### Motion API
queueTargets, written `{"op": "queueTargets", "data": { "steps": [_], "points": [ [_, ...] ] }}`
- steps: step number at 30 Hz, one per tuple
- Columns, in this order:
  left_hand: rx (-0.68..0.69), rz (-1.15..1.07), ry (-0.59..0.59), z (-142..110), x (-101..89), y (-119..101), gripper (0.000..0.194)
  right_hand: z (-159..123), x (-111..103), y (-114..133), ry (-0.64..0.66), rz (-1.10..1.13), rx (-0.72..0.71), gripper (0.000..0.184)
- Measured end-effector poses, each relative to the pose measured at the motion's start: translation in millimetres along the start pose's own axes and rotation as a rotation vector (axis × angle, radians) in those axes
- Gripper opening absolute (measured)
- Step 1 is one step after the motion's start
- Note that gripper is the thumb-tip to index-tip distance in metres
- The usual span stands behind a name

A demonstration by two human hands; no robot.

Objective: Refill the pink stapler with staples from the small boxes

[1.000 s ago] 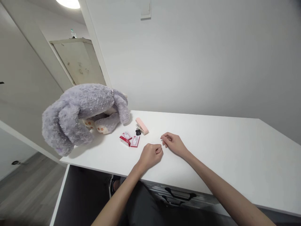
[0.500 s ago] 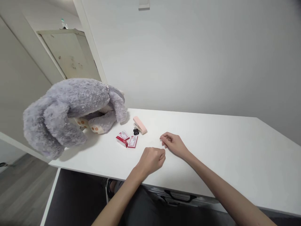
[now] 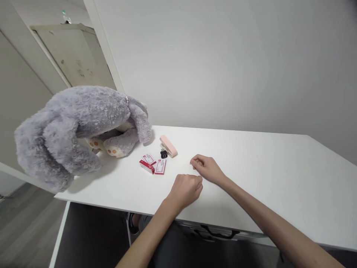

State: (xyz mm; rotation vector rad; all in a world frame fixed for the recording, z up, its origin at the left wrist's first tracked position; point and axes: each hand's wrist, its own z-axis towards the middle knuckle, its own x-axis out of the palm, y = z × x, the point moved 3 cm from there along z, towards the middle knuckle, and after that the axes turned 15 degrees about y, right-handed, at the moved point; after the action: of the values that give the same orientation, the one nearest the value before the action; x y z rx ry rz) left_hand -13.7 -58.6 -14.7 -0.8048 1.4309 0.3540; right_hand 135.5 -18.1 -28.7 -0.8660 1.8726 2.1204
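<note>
My left hand (image 3: 187, 190) rests on the white table (image 3: 251, 163) as a loose fist. Just beyond it to the right, my right hand (image 3: 208, 168) lies on its side with the fingers curled in. Nothing shows in either hand, and the two are close but apart. Left of them are a pink stapler (image 3: 168, 145) and a small black object (image 3: 164, 154) beside it, its kind unclear. Nearer to me lie three small red-and-white boxes: one flat box (image 3: 160, 166), another flat box (image 3: 148, 159), and one box on its edge (image 3: 147, 166).
A large grey-purple plush toy (image 3: 89, 111) slumps over the table's left end. A wall (image 3: 217, 67) borders the far edge. Below the front edge are drawers with a black handle (image 3: 220, 233). An old cabinet (image 3: 75, 56) stands behind at the left.
The view has shifted slightly. My left hand sits a little farther right, closer to my right hand. The stapler, boxes and plush toy keep their places on the table.
</note>
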Motion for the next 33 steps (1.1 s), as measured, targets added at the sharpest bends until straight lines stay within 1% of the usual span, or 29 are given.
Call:
{"op": "queueTargets", "data": {
  "steps": [3,5,6,9,11,14,16,19,22,24,28,30,33],
  "points": [
    [-0.007,0.016,0.014,0.8,0.6,0.5,0.024,15.5,4.6,3.8,-0.059,-0.166,0.038,0.021],
    [-0.007,0.023,0.025,1.6,0.8,0.6,0.024,29.4,8.3,8.1,-0.066,-0.206,0.041,0.020],
    [-0.006,0.025,0.028,2.0,0.8,0.6,0.025,37.2,10.4,10.8,-0.054,-0.207,0.035,0.023],
    [-0.003,0.017,0.030,2.5,0.8,0.6,0.026,61.1,17.6,20.0,-0.009,-0.225,0.007,0.042],
    [-0.001,0.001,0.028,2.1,1.1,0.8,0.026,74.9,22.3,25.3,-0.019,-0.285,0.007,0.047],
    [0.001,-0.031,0.012,1.0,1.4,1.6,0.028,87.9,28.2,30.4,-0.078,-0.422,-0.012,0.039],
    [0.001,-0.056,0.000,0.6,1.6,2.3,0.030,89.5,29.3,30.0,-0.120,-0.485,-0.025,0.034],
    [-0.004,-0.092,-0.011,1.0,2.0,3.4,0.032,81.0,22.9,22.0,-0.138,-0.512,-0.012,0.032],
    [-0.027,-0.118,-0.026,2.2,2.1,4.7,0.032,59.6,4.7,8.8,-0.143,-0.507,-0.024,0.028],
    [-0.055,-0.131,-0.037,3.5,1.4,5.9,0.031,40.4,-12.6,-1.9,-0.147,-0.467,-0.038,0.027],
    [-0.074,-0.159,-0.037,9.4,-2.8,8.6,0.028,3.4,-45.1,-23.5,-0.103,-0.359,-0.065,0.035],
    [-0.073,-0.189,-0.045,15.4,-7.1,11.3,0.027,-8.6,-56.3,-32.9,-0.094,-0.315,-0.064,0.038],
    [-0.109,-0.225,-0.092,29.8,-15.3,18.9,0.022,-15.7,-65.8,-42.9,-0.120,-0.217,-0.070,0.037]
  ]
}}
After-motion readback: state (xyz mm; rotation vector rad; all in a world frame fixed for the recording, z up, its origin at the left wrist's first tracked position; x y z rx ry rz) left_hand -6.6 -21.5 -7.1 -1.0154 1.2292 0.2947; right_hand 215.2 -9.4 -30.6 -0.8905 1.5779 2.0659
